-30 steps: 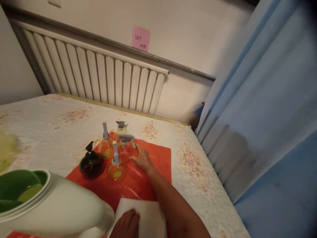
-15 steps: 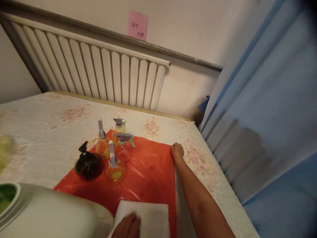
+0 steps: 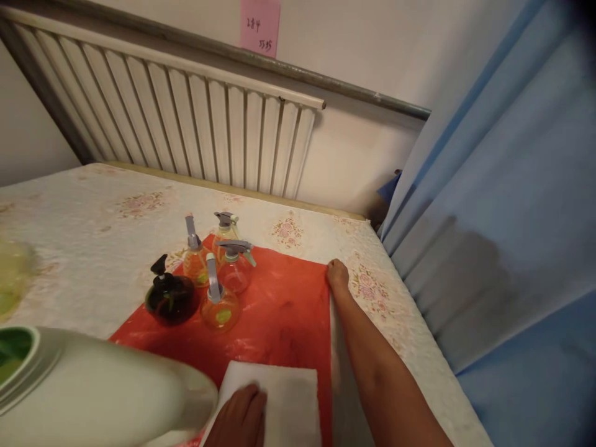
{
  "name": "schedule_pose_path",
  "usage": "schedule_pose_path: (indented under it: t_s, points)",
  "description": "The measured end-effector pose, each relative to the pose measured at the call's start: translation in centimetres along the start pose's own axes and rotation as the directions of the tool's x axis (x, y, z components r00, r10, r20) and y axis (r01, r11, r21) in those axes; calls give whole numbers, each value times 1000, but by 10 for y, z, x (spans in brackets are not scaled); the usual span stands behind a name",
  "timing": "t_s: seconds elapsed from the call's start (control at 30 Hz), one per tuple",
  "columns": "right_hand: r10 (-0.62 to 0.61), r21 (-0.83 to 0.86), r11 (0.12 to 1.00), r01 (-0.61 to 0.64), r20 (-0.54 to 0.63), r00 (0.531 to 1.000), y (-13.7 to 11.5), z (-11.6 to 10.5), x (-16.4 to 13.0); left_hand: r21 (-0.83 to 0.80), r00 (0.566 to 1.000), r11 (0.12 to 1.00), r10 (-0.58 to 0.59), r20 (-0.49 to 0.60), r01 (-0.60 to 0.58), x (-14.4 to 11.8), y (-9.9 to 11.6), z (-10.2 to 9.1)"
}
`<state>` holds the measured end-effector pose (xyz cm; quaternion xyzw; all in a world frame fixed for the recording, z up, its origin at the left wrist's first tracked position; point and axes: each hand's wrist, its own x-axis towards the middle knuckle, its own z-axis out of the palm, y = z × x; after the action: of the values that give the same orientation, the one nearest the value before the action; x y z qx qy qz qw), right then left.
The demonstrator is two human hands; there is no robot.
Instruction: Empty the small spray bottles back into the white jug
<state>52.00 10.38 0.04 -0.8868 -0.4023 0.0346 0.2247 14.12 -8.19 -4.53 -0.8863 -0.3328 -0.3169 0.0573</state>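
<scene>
My right hand (image 3: 337, 274) rests on the far right corner of a red plastic sheet (image 3: 279, 316) spread on the table, fingers curled at its edge. My left hand (image 3: 239, 419) presses flat on a folded white cloth (image 3: 288, 397) lying on the near part of the red sheet. Several small spray bottles (image 3: 218, 301) with orange-tinted bodies and grey triggers stand together on the sheet's far left. A dark round pump bottle (image 3: 170, 299) stands beside them.
A big white jug (image 3: 102, 397) with a green opening fills the lower left foreground. The table has a floral cloth (image 3: 93, 230). A white radiator (image 3: 186, 124) lines the wall behind, with a pink note (image 3: 259, 26) above. A blue curtain (image 3: 503, 217) hangs at right.
My right hand left the spray bottles and moved right to the red sheet's far right corner, where it stays. My left hand remains on the white cloth.
</scene>
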Motion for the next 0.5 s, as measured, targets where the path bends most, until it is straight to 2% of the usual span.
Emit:
schedule_pose_path:
  t_s: [0.1,0.2,0.33,0.5]
  points:
    - [-26,68,997,27,-15,1000,3,-19,-14,-41,997,997,-65,31,66,4,7,-5]
    - [-90,145,985,92,-23,996,3,-35,-51,-100,983,986,-121,140,136,8,14,-11]
    - [-245,272,932,241,-18,969,-4,-46,-138,-141,954,971,-154,256,195,15,20,-24]
    - [-437,396,823,408,-17,899,-12,-47,-267,-151,939,963,-170,300,223,21,24,-31]
